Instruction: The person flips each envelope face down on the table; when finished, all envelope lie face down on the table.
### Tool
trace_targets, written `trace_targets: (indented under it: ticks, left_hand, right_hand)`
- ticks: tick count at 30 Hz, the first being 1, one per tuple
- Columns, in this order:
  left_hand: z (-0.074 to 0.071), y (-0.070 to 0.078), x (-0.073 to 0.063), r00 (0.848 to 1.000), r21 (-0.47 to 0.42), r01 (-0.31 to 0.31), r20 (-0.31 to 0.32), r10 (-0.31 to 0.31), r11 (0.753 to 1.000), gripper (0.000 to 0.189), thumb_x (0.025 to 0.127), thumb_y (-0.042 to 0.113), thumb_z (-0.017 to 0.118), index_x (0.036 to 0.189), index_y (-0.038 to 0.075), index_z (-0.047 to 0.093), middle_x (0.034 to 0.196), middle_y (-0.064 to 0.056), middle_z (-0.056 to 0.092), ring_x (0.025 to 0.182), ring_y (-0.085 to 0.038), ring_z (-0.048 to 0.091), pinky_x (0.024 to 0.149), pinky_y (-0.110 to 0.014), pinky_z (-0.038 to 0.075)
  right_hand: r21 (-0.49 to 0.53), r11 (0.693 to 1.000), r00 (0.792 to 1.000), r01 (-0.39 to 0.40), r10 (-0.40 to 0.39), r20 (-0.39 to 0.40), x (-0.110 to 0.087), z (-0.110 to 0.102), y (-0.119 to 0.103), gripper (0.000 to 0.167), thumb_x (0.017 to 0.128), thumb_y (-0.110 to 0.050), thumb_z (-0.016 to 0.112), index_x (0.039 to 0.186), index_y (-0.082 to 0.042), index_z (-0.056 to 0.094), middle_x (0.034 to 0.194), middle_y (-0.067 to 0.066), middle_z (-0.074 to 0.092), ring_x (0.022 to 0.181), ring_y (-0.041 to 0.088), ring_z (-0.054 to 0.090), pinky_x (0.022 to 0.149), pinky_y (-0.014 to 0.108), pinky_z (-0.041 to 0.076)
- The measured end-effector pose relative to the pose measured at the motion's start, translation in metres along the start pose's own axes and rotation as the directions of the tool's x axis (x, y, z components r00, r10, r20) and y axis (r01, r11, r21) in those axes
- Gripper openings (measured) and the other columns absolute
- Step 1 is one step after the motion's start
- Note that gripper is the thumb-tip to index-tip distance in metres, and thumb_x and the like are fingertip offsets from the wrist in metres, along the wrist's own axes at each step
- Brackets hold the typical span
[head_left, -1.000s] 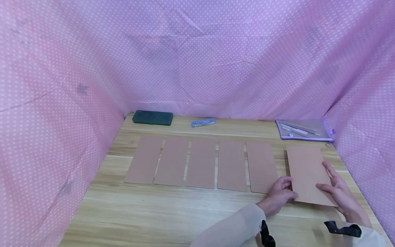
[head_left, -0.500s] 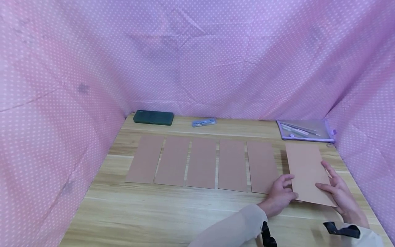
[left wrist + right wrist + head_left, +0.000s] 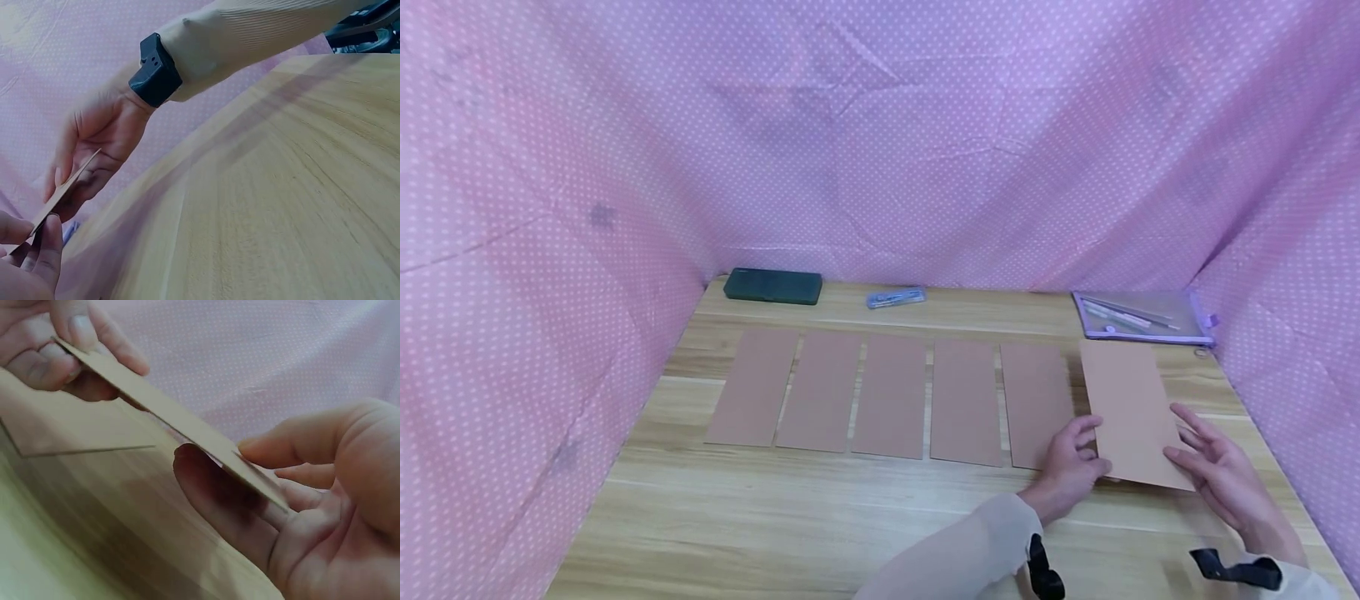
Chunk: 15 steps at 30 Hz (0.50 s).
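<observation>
In the head view, my left hand (image 3: 1067, 467) pinches the lower left edge of a brown kraft-paper card (image 3: 1131, 417). My right hand (image 3: 1221, 467) holds the opposite edge, thumb on top. The right wrist view shows this card (image 3: 162, 406) tilted above the table, with the right fingers (image 3: 219, 506) beneath it and the left thumb on its far end. Seen from the left wrist, the card (image 3: 65, 187) is nearly edge-on between both hands. Several matching brown cards (image 3: 964, 404) lie in a row to the left, the nearest one (image 3: 1037, 400) close beside my left hand.
Along the table's back edge lie a dark green case (image 3: 772, 286), a small blue packet (image 3: 896, 297) and a purple-edged zip pouch (image 3: 1138, 318) with pens inside. Pink dotted cloth (image 3: 880, 167) hangs behind and at both sides of the wooden table (image 3: 775, 517).
Both hands have carried the card a little left and away from the person, toward the row. The cards in the row have stayed put.
</observation>
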<state>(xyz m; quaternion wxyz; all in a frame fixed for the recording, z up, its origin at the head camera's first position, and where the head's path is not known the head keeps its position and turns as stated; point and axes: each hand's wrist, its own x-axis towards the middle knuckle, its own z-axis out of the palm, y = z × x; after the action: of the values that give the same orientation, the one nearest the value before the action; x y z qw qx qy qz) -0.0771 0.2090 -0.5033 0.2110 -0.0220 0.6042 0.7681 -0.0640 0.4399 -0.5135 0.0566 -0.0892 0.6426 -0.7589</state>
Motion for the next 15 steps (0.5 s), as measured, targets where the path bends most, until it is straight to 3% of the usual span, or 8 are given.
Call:
trace_targets:
  ticks: [3, 5, 11, 15]
  left_hand:
    - [-0.0005, -0.0006, -0.0004, 1.000, 0.034, 0.005, -0.004, -0.005, 0.999, 0.063, 0.080, -0.015, 0.065, 0.125, 0.029, 0.063, 0.138, -0.006, 0.064, 0.103, -0.008, 0.065, 0.079, -0.020, 0.056]
    - [-0.0008, -0.0013, -0.0006, 1.000, 0.045, 0.002, -0.004, -0.002, 0.999, 0.062, 0.080, -0.015, 0.064, 0.126, 0.028, 0.062, 0.138, -0.006, 0.064, 0.102, -0.007, 0.064, 0.079, -0.019, 0.055]
    - [-0.0004, -0.0039, 0.0003, 1.000, 0.069, 0.004, -0.015, -0.003, 0.998, 0.062, 0.082, -0.014, 0.065, 0.127, 0.028, 0.062, 0.139, -0.005, 0.064, 0.108, -0.010, 0.065, 0.084, -0.019, 0.055]
    - [-0.0001, -0.0053, 0.0014, 1.000, 0.085, 0.009, -0.023, -0.007, 0.996, 0.062, 0.082, -0.013, 0.065, 0.127, 0.029, 0.062, 0.140, -0.004, 0.063, 0.113, -0.014, 0.066, 0.087, -0.020, 0.056]
  right_hand:
    - [-0.146, 0.986, 0.995, -0.080, 0.070, -0.073, -0.0040, -0.0001, -0.0019, 0.070, 0.098, 0.012, 0.044, 0.157, -0.026, 0.033, 0.140, -0.020, 0.047, 0.092, -0.011, 0.057, 0.062, 0.007, 0.045]
    - [-0.187, 0.977, 0.991, -0.102, 0.084, -0.104, -0.0055, 0.0004, -0.0031, 0.067, 0.098, 0.011, 0.047, 0.150, -0.030, 0.044, 0.122, -0.028, 0.056, 0.081, -0.009, 0.056, 0.054, 0.013, 0.042]
    - [-0.094, 0.992, 0.996, -0.089, 0.086, -0.037, -0.0083, -0.0004, -0.0028, 0.065, 0.097, 0.016, 0.043, 0.138, -0.032, 0.057, 0.124, -0.024, 0.065, 0.108, -0.008, 0.064, 0.079, 0.013, 0.056]
    - [-0.098, 0.991, 0.995, -0.092, 0.088, -0.042, -0.0109, -0.0007, -0.0006, 0.064, 0.096, 0.016, 0.045, 0.135, -0.032, 0.059, 0.124, -0.025, 0.066, 0.109, -0.009, 0.063, 0.081, 0.012, 0.055]
